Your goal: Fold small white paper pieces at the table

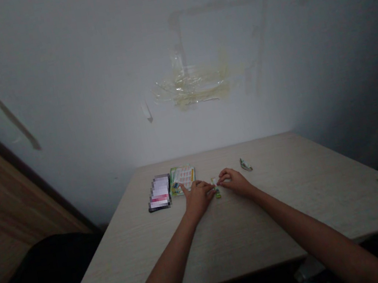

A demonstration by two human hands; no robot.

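Observation:
A small green-and-white paper strip (pixel 217 193) lies on the table between my two hands. My left hand (pixel 197 199) comes to it from the left, thumb and fingertips closed at its left edge, with one finger spread away. From the other side my right hand (pixel 236 183) reaches in, thumb and forefinger drawn close together at the strip's upper right edge. The fingertips cover part of the strip, and its print is too small to read. Just beyond my left hand is a green-and-white printed packet or booklet (pixel 183 175).
A phone (pixel 159 192) with a blurred screen lies left of the printed packet. A small crumpled or folded green-and-white piece (pixel 245 165) sits farther back on the right. The pale wooden table (pixel 313 188) meets a wall (pixel 99 79) bearing old clear tape (pixel 198 87).

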